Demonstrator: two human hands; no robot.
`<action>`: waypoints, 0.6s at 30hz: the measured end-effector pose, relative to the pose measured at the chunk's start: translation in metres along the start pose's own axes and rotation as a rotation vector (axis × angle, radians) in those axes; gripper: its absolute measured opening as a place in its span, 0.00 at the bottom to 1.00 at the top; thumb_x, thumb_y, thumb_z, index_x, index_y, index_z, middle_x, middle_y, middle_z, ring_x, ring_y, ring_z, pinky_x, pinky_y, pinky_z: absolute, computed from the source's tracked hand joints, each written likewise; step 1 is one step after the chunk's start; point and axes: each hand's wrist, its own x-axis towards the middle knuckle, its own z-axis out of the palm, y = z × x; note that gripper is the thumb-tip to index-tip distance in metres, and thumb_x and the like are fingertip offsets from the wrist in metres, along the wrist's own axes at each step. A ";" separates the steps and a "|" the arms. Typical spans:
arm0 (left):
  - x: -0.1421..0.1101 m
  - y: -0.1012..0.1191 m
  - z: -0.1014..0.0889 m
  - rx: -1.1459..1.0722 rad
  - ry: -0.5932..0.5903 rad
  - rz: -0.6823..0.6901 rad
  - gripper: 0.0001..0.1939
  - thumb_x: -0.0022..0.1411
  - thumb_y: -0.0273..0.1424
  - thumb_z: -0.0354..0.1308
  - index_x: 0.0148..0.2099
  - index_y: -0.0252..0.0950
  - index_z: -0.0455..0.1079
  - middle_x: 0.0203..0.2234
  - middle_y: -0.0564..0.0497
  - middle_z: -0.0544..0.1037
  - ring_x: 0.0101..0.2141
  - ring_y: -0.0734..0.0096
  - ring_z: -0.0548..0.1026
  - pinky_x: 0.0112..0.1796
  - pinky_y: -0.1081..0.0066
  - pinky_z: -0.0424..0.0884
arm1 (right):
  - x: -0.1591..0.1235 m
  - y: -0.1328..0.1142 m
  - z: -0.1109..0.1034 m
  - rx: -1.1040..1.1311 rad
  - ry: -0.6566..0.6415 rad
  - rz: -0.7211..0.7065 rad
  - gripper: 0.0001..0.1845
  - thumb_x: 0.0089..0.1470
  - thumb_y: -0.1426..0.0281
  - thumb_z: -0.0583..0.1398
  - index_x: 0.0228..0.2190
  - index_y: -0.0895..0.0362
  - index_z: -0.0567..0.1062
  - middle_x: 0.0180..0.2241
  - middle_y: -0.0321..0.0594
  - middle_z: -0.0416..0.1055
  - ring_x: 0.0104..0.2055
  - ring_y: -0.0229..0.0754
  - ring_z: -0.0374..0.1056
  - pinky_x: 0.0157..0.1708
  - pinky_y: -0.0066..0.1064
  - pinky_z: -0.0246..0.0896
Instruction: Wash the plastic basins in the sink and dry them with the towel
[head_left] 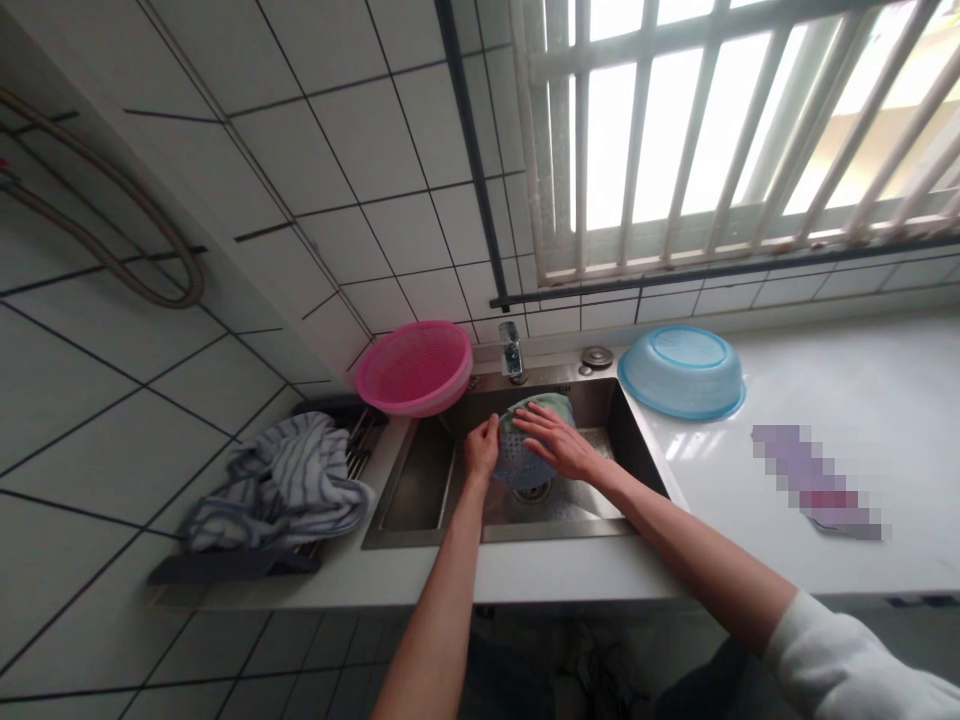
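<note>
Both my hands are over the steel sink (420,480). My left hand (481,449) grips the left edge of a blue perforated strainer (520,462) held above the drain. My right hand (556,440) lies with fingers stretched out on a green cloth (553,403), pressing it against the strainer. The faucet (511,350) stands just behind them.
A pink colander (414,366) sits on the sink's back left corner. An upturned blue basin (682,372) rests on the white counter (825,400) to the right. A striped towel (281,485) lies on a dark rack at the left. A barred window is above.
</note>
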 end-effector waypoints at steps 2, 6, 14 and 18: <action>0.001 -0.002 0.002 -0.105 -0.004 -0.036 0.34 0.60 0.63 0.57 0.29 0.35 0.74 0.21 0.53 0.71 0.26 0.69 0.65 0.29 0.70 0.58 | 0.000 0.012 -0.008 0.042 0.098 0.081 0.28 0.74 0.60 0.51 0.71 0.48 0.64 0.72 0.41 0.60 0.77 0.50 0.47 0.74 0.57 0.49; -0.003 -0.001 0.005 -0.202 -0.125 -0.064 0.36 0.54 0.67 0.61 0.33 0.34 0.74 0.23 0.55 0.72 0.26 0.72 0.65 0.29 0.72 0.60 | 0.001 0.011 -0.012 -0.015 0.138 0.139 0.28 0.74 0.58 0.50 0.70 0.48 0.64 0.72 0.40 0.59 0.77 0.53 0.46 0.74 0.60 0.45; -0.001 -0.005 -0.004 -0.034 -0.047 0.012 0.36 0.55 0.67 0.58 0.30 0.35 0.73 0.23 0.54 0.71 0.28 0.70 0.66 0.32 0.71 0.61 | 0.001 -0.008 0.000 -0.009 0.006 -0.044 0.30 0.74 0.59 0.53 0.72 0.50 0.61 0.73 0.44 0.58 0.77 0.51 0.50 0.75 0.55 0.47; 0.001 -0.002 -0.006 0.130 0.030 0.063 0.35 0.61 0.65 0.54 0.27 0.37 0.72 0.21 0.53 0.70 0.26 0.69 0.66 0.31 0.71 0.58 | 0.000 0.013 -0.006 0.058 0.174 0.183 0.32 0.73 0.56 0.52 0.72 0.54 0.60 0.72 0.50 0.59 0.75 0.52 0.55 0.73 0.54 0.53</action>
